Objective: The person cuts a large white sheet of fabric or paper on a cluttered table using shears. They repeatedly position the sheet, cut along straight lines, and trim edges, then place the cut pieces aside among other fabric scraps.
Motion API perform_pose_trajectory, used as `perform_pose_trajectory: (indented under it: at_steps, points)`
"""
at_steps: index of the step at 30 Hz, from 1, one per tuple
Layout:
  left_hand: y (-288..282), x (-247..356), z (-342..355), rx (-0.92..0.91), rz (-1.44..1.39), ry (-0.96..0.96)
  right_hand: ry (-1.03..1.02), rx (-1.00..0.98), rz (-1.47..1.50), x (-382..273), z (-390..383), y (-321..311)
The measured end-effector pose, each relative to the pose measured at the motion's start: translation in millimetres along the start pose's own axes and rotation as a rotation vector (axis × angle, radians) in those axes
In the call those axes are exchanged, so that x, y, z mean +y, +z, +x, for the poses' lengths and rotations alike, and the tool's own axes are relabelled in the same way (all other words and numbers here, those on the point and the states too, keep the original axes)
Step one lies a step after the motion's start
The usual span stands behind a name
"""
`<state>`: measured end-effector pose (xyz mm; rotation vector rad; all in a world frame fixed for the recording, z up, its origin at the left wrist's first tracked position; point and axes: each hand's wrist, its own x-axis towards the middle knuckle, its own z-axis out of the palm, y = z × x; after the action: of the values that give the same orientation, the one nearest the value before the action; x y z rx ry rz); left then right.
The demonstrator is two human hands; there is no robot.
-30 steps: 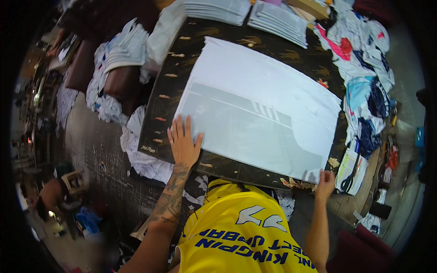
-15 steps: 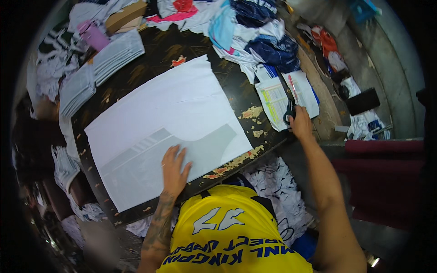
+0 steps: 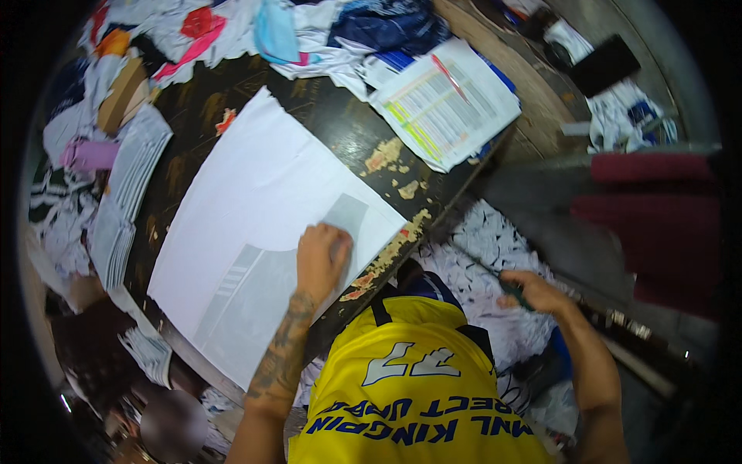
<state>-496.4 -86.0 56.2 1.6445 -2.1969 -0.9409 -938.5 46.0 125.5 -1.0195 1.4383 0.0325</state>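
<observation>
A large white sheet (image 3: pixel 232 185), of cloth or paper, lies on the dark worn table. Grey garment-panel shapes (image 3: pixel 251 286) with white stripes are printed along its near side. My left hand (image 3: pixel 321 259) rests on the print with its fingers curled in; what they pinch, if anything, is hidden. Off the table's near right edge, my right hand (image 3: pixel 537 292) grips a pair of scissors (image 3: pixel 513 292) by the dark handles. Their blurred blades point away and to the left, over a heap of white scraps (image 3: pixel 502 340), apart from the sheet.
Printed papers (image 3: pixel 448 116) with a red pen (image 3: pixel 450 79) lie at the table's right corner. Folded grey-white stacks (image 3: pixel 131 174) line its left side. Piled garments (image 3: pixel 386 27) cover the far edge. Dark red cloth (image 3: pixel 657 232) hangs at right.
My right hand has lifted the scissors off the papers and brought them nearer, beyond the table edge. My left hand's fingers, spread before, are now curled. The view has turned to the right.
</observation>
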Motion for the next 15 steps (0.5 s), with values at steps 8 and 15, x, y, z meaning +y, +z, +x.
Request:
perform_pose_trajectory:
  at_steps: [8,15]
  points:
    - [22.9,0.7,-52.8,0.057,0.004,0.217,-0.329,-0.085,0.113,-12.4,58.9,126.9]
    - [9.5,-5.1,-46.1,0.007,-0.028,0.268,-0.242,-0.061,0.089,-41.6,95.2,130.7]
